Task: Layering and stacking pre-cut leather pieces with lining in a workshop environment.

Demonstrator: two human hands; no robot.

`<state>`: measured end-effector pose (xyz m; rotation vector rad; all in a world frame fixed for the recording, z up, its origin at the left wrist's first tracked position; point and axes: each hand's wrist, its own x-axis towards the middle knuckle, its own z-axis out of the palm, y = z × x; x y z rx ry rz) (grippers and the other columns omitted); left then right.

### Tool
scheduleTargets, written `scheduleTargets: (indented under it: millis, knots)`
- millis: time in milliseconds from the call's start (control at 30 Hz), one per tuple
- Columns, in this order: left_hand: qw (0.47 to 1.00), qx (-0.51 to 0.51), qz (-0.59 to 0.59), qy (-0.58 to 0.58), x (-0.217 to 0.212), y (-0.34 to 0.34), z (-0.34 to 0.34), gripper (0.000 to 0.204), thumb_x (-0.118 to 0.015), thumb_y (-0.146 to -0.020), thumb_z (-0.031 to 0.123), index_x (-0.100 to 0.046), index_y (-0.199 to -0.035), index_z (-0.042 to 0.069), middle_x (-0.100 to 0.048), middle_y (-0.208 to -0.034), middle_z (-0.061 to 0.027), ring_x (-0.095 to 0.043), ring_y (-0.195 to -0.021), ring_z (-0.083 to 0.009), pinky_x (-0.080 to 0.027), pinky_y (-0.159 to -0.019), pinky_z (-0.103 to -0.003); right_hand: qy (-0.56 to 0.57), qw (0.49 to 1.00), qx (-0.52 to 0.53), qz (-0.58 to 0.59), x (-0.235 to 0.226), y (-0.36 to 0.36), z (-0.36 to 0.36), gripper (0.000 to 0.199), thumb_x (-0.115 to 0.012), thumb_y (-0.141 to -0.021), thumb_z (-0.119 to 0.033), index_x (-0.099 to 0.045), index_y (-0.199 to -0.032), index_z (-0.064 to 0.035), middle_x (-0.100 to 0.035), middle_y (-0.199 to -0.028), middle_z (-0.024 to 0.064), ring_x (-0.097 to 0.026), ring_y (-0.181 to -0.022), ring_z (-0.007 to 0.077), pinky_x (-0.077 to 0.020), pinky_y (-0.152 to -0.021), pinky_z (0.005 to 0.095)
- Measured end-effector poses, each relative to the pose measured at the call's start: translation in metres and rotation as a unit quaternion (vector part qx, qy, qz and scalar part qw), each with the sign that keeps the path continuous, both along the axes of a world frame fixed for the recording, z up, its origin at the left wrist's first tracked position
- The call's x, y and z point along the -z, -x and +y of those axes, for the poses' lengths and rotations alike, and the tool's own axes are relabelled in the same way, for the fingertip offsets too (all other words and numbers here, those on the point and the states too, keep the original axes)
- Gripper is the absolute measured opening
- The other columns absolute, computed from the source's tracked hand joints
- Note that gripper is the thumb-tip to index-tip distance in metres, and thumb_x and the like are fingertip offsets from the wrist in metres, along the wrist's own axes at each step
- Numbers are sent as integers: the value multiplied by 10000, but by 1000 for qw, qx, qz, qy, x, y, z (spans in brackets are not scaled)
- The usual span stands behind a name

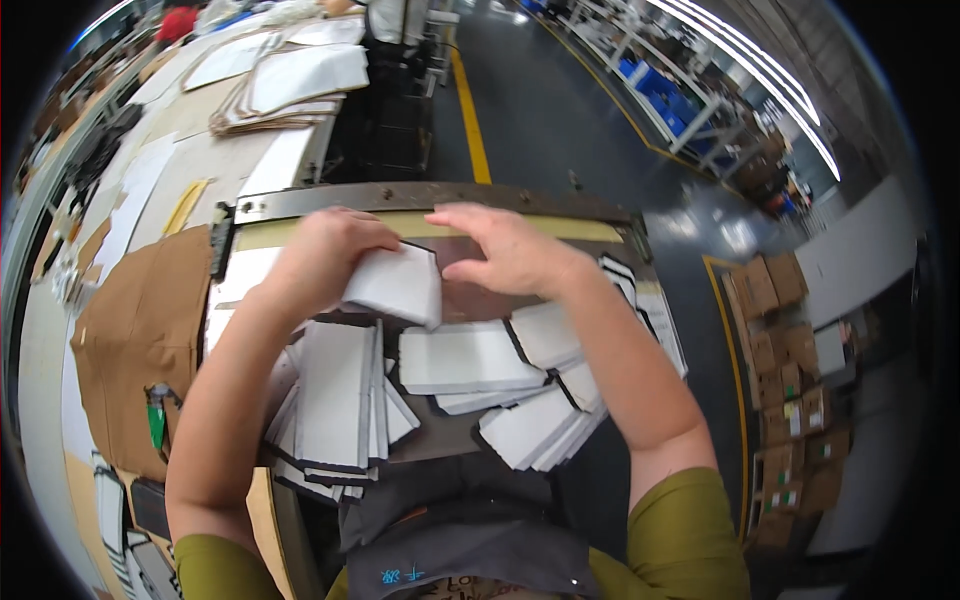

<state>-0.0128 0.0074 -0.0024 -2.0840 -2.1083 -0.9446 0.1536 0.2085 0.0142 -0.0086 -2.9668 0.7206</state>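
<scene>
My left hand grips a white folded piece at mid-frame, fingers closed around its edge to steady it. My right hand hovers beside it, fingers spread wide, above the stacks of white pieces on the table.

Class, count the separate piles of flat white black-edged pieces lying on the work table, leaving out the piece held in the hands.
4 piles of flat white black-edged pieces: left, centre, lower right, right edge. Arms may hide more; overlaps blur the boundaries.

Both my bare forearms reach forward. My left hand is curled closed in a grip; my right hand is flat, fingers spread.
</scene>
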Motion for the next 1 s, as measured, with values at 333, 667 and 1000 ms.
scheduleTargets:
  millis: [333, 667, 1000]
  knots:
    - [977, 108, 35, 180, -66, -55, -65, 263, -646, -756, -117, -749, -940, 39, -726, -1082, -112, -669, -1028, -310, -506, -986, -422, -58, 996, -8, -61, -2, -140, 20, 725, -818, -736, -250, -548, -1385, -72, -564, -1402, 133, -486, -1332, 311, -387, -1115, 415]
    - [967, 198, 40, 157, -10, -129, 18, 372, -653, -908, 189, -621, -1256, 61, -541, -1383, -120, -547, -1224, -302, -457, -1026, -408, -5, 979, 204, -4, -29, -102, 36, 186, -694, -915, -191, -716, -947, -9, -738, -891, 94, -691, -778, 266, -527, -733, 330]
    - [955, -229, 59, 180, -8, -30, 23, 481, -811, -761, 268, -642, -1161, 62, -631, -1187, -130, -568, -1153, -327, -440, -996, -418, 247, 952, -14, 179, 45, 15, -3, 354, -707, -806, 58, -738, -1131, -80, -731, -1140, 122, -691, -1057, 204, -519, -949, 312]
